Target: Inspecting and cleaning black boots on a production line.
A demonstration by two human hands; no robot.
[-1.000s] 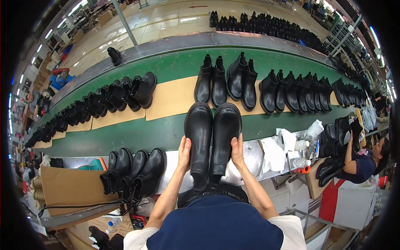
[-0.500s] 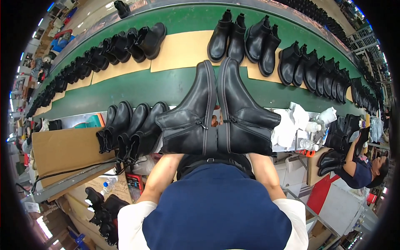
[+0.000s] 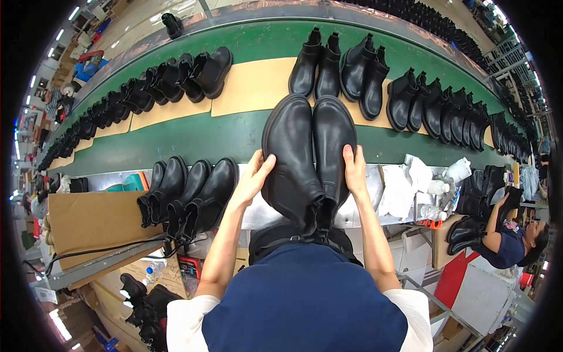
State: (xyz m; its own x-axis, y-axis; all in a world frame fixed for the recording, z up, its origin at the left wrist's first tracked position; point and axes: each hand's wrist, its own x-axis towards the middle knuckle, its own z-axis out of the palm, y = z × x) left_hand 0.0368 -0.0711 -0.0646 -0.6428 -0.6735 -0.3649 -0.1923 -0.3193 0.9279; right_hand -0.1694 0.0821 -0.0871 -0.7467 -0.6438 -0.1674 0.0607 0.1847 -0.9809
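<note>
The left hand (image 3: 253, 179) is closed partway around the outer side of the left boot (image 3: 289, 155), thumb along its edge, the other fingers largely lost from view behind the black upper; the right hand (image 3: 355, 171) grips the right boot (image 3: 334, 135) the same way, thumb laid on its side, and how far its fingers reach underneath cannot be told. Both boots are held side by side in front of the person's waist, toes pointing away, over the metal ledge (image 3: 369, 206) and the green table (image 3: 240, 135). Their soles are turned out of sight (only a thin rim shows along the outer edges), and the openings, facing the body, are too dark to see into. The toes overlap the view of four upright boots (image 3: 302, 70) on tan cardboard (image 3: 252, 88). At the left, more boots (image 3: 205, 193) stand near a cardboard box (image 3: 99, 217); at the right lie crumpled white cloths (image 3: 399, 190) and a clear bottle (image 3: 432, 213). A co-worker (image 3: 509, 243) at far right holds a dark boot, bent by the lens, and the rows' far ends blur toward the dark rim.
</note>
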